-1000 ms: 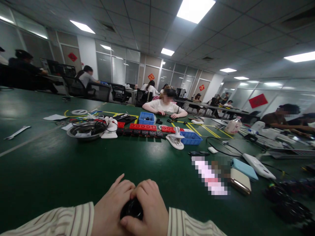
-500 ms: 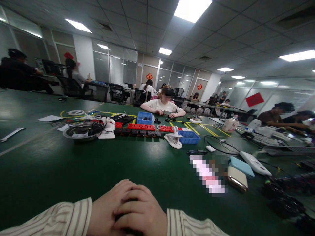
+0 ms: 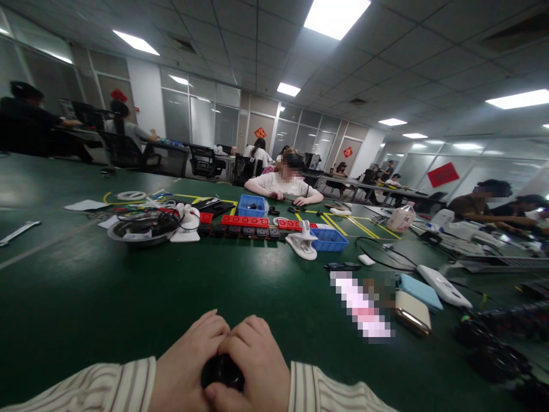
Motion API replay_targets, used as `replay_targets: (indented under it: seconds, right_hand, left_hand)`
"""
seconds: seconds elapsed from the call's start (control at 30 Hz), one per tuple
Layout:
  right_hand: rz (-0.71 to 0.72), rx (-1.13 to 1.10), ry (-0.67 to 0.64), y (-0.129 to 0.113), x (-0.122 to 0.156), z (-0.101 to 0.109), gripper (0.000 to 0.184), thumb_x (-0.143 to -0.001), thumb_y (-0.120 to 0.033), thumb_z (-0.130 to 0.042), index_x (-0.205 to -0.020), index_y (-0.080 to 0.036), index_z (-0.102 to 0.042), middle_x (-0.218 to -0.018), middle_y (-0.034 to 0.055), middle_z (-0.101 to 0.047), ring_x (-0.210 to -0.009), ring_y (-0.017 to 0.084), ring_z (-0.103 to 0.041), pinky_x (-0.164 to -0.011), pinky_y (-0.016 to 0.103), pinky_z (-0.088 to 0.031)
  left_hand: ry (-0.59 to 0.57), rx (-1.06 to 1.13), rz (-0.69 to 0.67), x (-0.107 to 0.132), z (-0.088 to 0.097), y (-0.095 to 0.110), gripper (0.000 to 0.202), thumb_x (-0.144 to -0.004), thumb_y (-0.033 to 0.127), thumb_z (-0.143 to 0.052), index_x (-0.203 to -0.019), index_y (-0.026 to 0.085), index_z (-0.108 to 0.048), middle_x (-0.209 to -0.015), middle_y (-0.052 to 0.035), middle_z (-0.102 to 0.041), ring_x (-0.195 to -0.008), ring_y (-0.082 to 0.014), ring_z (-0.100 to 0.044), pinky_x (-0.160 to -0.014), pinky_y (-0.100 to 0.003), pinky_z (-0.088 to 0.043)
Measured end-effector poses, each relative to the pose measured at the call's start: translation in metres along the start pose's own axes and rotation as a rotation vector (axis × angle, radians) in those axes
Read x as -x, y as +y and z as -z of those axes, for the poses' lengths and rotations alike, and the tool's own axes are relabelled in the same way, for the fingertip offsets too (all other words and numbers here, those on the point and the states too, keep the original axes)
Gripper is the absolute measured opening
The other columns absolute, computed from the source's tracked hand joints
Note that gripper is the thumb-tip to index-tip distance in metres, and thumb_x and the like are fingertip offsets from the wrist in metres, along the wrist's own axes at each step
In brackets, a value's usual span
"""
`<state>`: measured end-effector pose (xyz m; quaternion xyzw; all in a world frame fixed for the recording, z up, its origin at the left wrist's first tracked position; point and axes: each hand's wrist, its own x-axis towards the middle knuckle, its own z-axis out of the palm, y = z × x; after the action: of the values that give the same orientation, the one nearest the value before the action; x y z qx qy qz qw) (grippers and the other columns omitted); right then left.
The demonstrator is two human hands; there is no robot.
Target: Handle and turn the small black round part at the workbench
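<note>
Low in the head view, a glossy black rounded object [image 3: 223, 372] shows between my two hands, its kind not clear from the part in sight. My left hand [image 3: 189, 357] curls round its left and far side. From the right, my right hand [image 3: 258, 360] closes over it, thumb along the near side and fingers bent over the top. The two hands touch at the knuckles. Both rest over the green table [image 3: 128, 297], and the undersides of the fingers are hidden.
Ahead lie a metal bowl [image 3: 143, 243] of cables, red and black blocks [image 3: 244, 222], a white clip stand [image 3: 302, 246] and blue bins [image 3: 329, 240]. Right are a cream case [image 3: 412, 312], a light-blue case [image 3: 420, 292] and black gear [image 3: 493, 349]. A person [image 3: 283, 186] sits opposite.
My right hand has shifted off the back of my left hand, and the hands have parted slightly. The black rounded object has come into view between them.
</note>
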<state>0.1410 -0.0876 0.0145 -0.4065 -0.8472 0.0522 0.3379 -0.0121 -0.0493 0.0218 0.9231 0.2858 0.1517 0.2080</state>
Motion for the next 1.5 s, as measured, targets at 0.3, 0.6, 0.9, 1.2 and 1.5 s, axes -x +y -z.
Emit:
replay_targets:
  seconds: [0.3,0.6,0.9,1.2,1.5]
  right_hand:
    - [0.44,-0.092,-0.098,0.01,-0.001,-0.006,0.008,-0.076,-0.03,-0.052,-0.083,-0.026,-0.052,-0.088,-0.0078,-0.066,-0.102,0.014,-0.051,-0.098,0.032,-0.03]
    - [-0.051,-0.056,0.256,-0.011,0.0,0.009,0.066,-0.075,-0.076,-0.016,-0.072,-0.018,-0.046,-0.069,0.0028,-0.05,-0.064,0.016,-0.045,-0.062,0.032,-0.038]
    - [0.146,-0.06,-0.026,0.0,0.001,0.001,0.014,-0.073,-0.034,-0.05,-0.079,-0.021,-0.05,-0.079,0.0002,-0.06,-0.083,0.016,-0.051,-0.076,0.032,-0.039]
    - [0.464,-0.12,0.105,0.003,-0.001,0.0,0.017,-0.087,-0.033,-0.036,-0.085,-0.024,-0.05,-0.087,-0.0058,-0.065,-0.099,0.012,-0.05,-0.096,0.032,-0.031]
    - [-0.114,-0.016,0.151,-0.011,0.002,0.002,0.067,-0.074,-0.077,-0.021,-0.077,-0.017,-0.05,-0.076,0.0042,-0.051,-0.07,0.018,-0.044,-0.067,0.034,-0.037]
  left_hand:
    - [-0.058,0.195,-0.137,-0.005,0.012,-0.002,0.057,-0.05,0.033,-0.066,-0.103,0.019,-0.052,-0.096,-0.0025,-0.051,-0.09,-0.0219,-0.05,-0.086,-0.033,-0.043]
    - [0.034,-0.045,-0.094,0.006,0.002,-0.003,0.058,-0.049,0.053,-0.07,-0.093,0.02,-0.052,-0.09,-0.0017,-0.055,-0.085,-0.0234,-0.051,-0.105,-0.053,-0.013]
    - [-0.067,0.0,-0.11,-0.004,0.007,-0.007,0.037,-0.05,0.032,-0.069,-0.084,0.023,-0.058,-0.087,0.0014,-0.054,-0.084,-0.0199,-0.052,-0.104,-0.049,-0.02]
    - [-0.023,0.07,-0.138,-0.004,0.007,-0.014,0.056,-0.054,0.046,-0.068,-0.103,0.023,-0.052,-0.102,-0.0023,-0.054,-0.095,-0.0241,-0.05,-0.101,-0.046,-0.025]
    - [0.051,0.001,0.073,0.009,-0.005,0.006,0.049,-0.054,0.043,-0.07,-0.092,0.02,-0.05,-0.093,-0.0032,-0.053,-0.089,-0.025,-0.05,-0.101,-0.058,-0.017]
